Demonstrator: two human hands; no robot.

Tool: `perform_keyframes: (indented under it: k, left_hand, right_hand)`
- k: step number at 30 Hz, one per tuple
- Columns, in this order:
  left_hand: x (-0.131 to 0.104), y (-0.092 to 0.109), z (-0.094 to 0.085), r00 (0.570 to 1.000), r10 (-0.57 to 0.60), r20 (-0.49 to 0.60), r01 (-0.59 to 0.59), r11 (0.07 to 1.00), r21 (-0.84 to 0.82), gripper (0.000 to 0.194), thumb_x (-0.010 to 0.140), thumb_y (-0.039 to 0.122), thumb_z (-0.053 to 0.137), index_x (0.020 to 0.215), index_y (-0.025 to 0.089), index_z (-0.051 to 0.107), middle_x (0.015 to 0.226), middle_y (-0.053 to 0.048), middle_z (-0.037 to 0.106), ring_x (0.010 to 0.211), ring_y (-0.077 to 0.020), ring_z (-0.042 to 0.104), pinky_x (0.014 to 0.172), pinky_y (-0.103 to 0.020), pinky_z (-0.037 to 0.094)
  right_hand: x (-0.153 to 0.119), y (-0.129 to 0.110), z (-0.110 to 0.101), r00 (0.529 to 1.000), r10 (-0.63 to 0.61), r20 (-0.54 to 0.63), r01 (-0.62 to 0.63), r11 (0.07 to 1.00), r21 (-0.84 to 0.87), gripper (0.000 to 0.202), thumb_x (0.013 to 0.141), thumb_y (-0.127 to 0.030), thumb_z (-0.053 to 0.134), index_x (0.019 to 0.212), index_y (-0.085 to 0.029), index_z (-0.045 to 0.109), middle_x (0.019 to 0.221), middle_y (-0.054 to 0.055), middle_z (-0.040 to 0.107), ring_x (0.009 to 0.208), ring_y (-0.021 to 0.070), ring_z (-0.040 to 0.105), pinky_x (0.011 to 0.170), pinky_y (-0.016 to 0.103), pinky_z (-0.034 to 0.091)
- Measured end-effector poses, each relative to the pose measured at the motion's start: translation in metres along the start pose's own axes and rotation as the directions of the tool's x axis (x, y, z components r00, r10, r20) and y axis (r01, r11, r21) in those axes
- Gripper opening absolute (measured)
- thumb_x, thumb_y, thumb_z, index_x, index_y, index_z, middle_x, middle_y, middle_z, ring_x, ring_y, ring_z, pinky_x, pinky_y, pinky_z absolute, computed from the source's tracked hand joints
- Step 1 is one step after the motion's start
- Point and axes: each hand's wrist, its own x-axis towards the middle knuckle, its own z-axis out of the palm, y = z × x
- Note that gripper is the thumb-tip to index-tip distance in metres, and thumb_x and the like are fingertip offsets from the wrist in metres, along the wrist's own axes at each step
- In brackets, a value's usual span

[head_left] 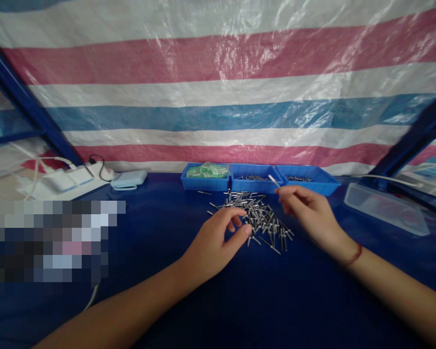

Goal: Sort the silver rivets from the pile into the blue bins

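Observation:
A loose pile of metal blind rivets (256,213) lies on the dark blue table. At the left edge of the pile is my left hand (220,237), its thumb and index finger apart and nothing seen between them. My right hand (308,211) is raised over the right side of the pile. Pinched in its fingertips is a single blind rivet (273,181), tilted up and left toward the bins. Behind the pile, the middle blue bin (249,186) and the right blue bin (308,186) hold more rivets.
The left blue bin (205,184) contains green-and-white packets. A clear plastic lid (387,208) lies to the right. At the left are a power strip (76,177) with cables, a light-blue case (129,179) and a blurred-out area. A striped sheet (232,63) hangs behind.

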Motion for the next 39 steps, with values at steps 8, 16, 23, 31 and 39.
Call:
perform_keyframes:
  k: [8,16,23,31,39]
  left_hand:
    - [-0.004,0.001,0.001,0.958,0.133,0.255,-0.206,0.936,0.285,0.02,0.089,0.028,0.052,0.105,0.025,0.064,0.103,-0.003,0.06,0.095,-0.0185,0.054,0.085,-0.036,0.04]
    - [-0.004,-0.002,0.0,0.948,0.11,0.299,-0.243,0.854,0.459,0.018,0.09,0.033,0.051,0.089,0.023,0.066,0.093,0.0,0.063,0.091,-0.0181,0.053,0.078,-0.034,0.034]
    - [-0.003,-0.004,0.0,0.96,0.093,0.265,-0.224,0.824,0.52,0.012,0.092,0.024,0.048,0.091,0.019,0.059,0.087,0.0,0.066,0.084,-0.0187,0.057,0.074,-0.034,0.033]
    - [-0.004,-0.008,0.0,0.985,0.078,0.151,-0.143,0.859,0.491,0.022,0.095,0.018,0.039,0.109,0.021,0.055,0.1,-0.002,0.063,0.095,-0.0199,0.056,0.078,-0.035,0.036]
    - [-0.001,-0.001,0.0,0.99,0.101,0.095,-0.12,0.966,0.229,0.017,0.094,0.017,0.041,0.101,0.019,0.056,0.1,-0.003,0.063,0.095,-0.0169,0.057,0.083,-0.032,0.041]
  right_hand:
    - [0.036,0.03,-0.041,0.931,0.302,-0.206,-0.262,0.944,0.203,0.027,0.075,-0.044,0.061,0.065,-0.019,0.058,0.048,-0.003,0.041,0.04,0.0077,0.038,0.037,0.026,0.029]
    - [0.011,0.022,-0.008,0.96,0.276,-0.049,-0.267,0.952,0.149,0.032,0.076,-0.047,0.059,0.065,-0.017,0.061,0.05,-0.003,0.044,0.042,0.0086,0.04,0.04,0.024,0.03]
    - [-0.011,0.0,0.008,0.975,0.126,0.182,-0.105,0.987,-0.118,0.039,0.078,-0.052,0.056,0.062,-0.018,0.064,0.048,-0.002,0.046,0.044,0.0103,0.041,0.042,0.025,0.03]
    - [-0.016,0.0,0.013,0.94,-0.076,0.332,0.141,0.974,-0.177,0.024,0.08,-0.042,0.057,0.085,-0.02,0.065,0.073,0.003,0.066,0.062,0.0157,0.059,0.053,0.027,0.046]
    - [-0.031,-0.015,0.016,0.855,-0.326,0.404,0.412,0.9,-0.145,0.011,0.083,-0.028,0.059,0.09,-0.023,0.066,0.083,0.003,0.066,0.071,0.0148,0.061,0.06,0.027,0.047]
